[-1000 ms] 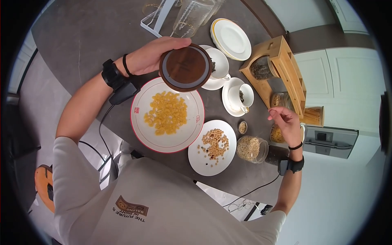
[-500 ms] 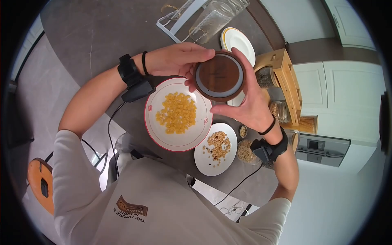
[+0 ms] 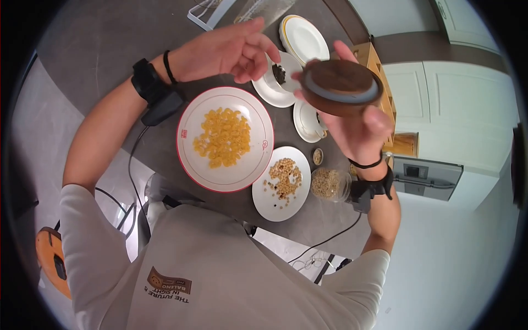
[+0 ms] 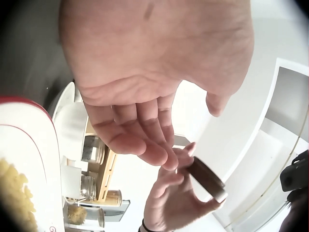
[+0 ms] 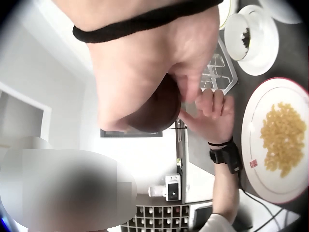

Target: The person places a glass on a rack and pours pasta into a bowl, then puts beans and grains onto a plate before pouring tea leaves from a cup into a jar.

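Observation:
My right hand (image 3: 357, 132) holds a round dark-wood lid (image 3: 341, 82) with a grey ring, tilted and raised over the right side of the table. In the left wrist view the lid (image 4: 206, 176) appears nearly edge-on, with the right hand's fingers and thumb at its rim. My left hand (image 3: 225, 52) is empty, its fingers loosely bent, above the far edge of a red-rimmed plate (image 3: 254, 165) of yellow macaroni (image 3: 223, 137). A white cup (image 3: 273, 82) with dark leaves stands on a saucer beside the left fingertips. The right hand's back partly covers the lid (image 5: 157, 108) in the right wrist view.
A white plate (image 3: 269, 206) carries pale beans (image 3: 286, 179). Right of it are a small dish (image 3: 318, 156) and a glass jar of grain (image 3: 330, 184). Stacked plates (image 3: 305, 38), a second saucer (image 3: 302, 124) and a wooden rack (image 3: 379, 71) stand farther back.
The lid has passed from my left hand to my right, moved right and tilted. My right hand came in from the rack side to grasp it; the left has let go and drawn back left.

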{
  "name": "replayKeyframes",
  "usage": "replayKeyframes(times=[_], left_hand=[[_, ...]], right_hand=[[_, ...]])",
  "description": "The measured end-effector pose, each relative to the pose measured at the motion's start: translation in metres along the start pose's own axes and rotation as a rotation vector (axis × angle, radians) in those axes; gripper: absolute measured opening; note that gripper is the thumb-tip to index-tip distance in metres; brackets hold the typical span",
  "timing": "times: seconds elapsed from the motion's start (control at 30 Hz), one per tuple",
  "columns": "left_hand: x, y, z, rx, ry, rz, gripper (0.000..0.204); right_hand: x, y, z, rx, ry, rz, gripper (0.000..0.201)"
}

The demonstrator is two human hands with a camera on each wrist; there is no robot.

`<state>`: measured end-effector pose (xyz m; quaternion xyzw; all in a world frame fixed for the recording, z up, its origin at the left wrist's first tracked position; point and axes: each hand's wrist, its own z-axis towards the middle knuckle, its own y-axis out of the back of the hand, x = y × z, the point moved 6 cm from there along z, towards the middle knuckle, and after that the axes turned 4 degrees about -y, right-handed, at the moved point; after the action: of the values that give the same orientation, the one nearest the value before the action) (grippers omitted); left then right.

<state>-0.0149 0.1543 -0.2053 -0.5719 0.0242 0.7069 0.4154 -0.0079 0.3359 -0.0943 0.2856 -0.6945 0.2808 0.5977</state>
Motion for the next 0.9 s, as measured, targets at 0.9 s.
replayKeyframes(times=[0.9], left_hand=[[0.018, 0.027, -0.003, -0.134, 0.132, -0.135, 0.085]], right_hand=[[-0.012, 0.091, -0.187, -0.114, -1.029, -1.482, 0.101]])
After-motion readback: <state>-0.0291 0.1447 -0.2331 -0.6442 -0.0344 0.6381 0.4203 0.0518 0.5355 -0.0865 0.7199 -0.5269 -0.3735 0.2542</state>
